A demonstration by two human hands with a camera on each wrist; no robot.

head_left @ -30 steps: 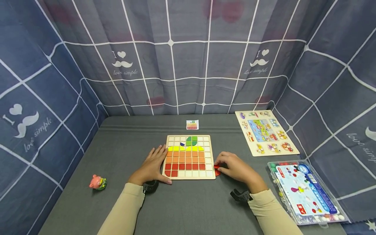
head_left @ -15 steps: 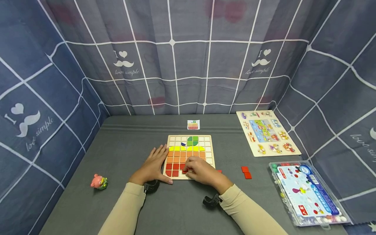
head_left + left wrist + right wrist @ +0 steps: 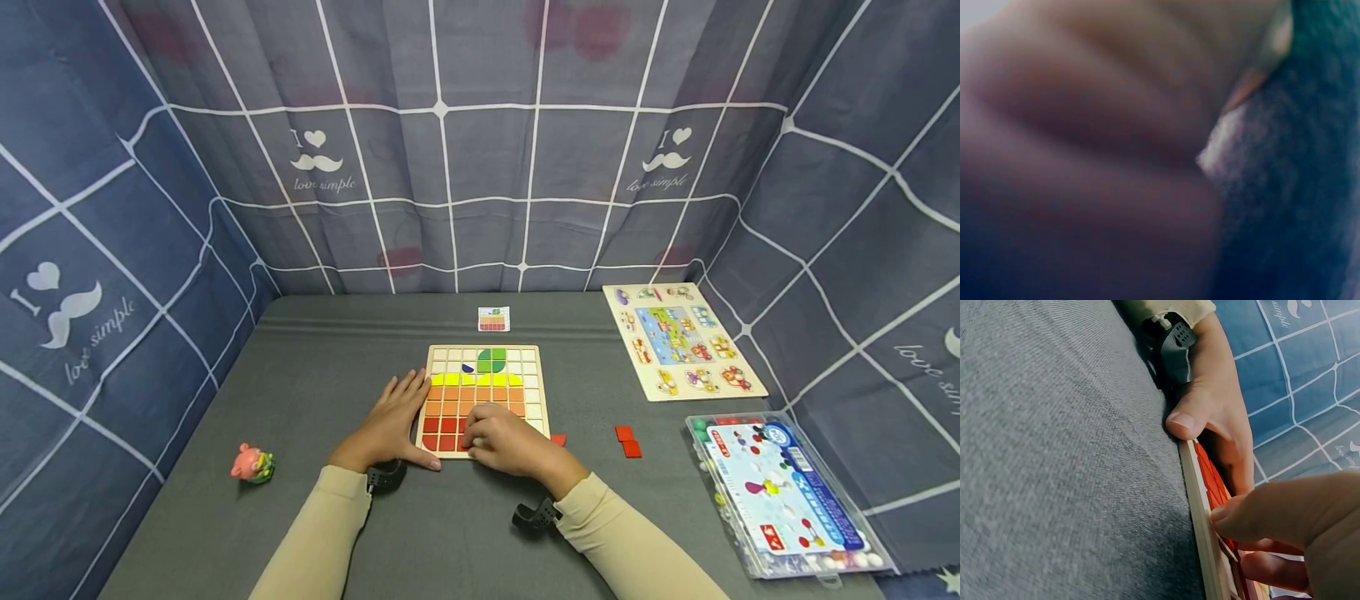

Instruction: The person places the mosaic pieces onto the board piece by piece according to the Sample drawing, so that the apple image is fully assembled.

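A wooden grid board (image 3: 532,375) lies mid-table with red, orange, yellow and green tiles and one small blue piece set in it. My left hand (image 3: 390,423) rests along its left edge, fingers straight and thumb at the front corner; the left wrist view is mostly blurred skin. Over the lower rows, my right hand (image 3: 504,442) pinches a red tile (image 3: 466,444) at the front row, mostly hidden by the fingers. In the right wrist view, the thumb (image 3: 1232,514) sits just over the board's front edge (image 3: 1196,506), with other fingers curled beyond it.
A red piece (image 3: 558,439) lies by the board's right edge, and two red squares (image 3: 632,449) lie farther right. A small pattern card (image 3: 493,318) is behind the board. Right: a picture puzzle (image 3: 637,367) and a plastic case (image 3: 787,492). Left: a pink toy figure (image 3: 251,464).
My right hand has moved left from beside the board onto its front row, bringing a red tile. The fingers have shifted slightly since half a second ago. My left hand stays in place.
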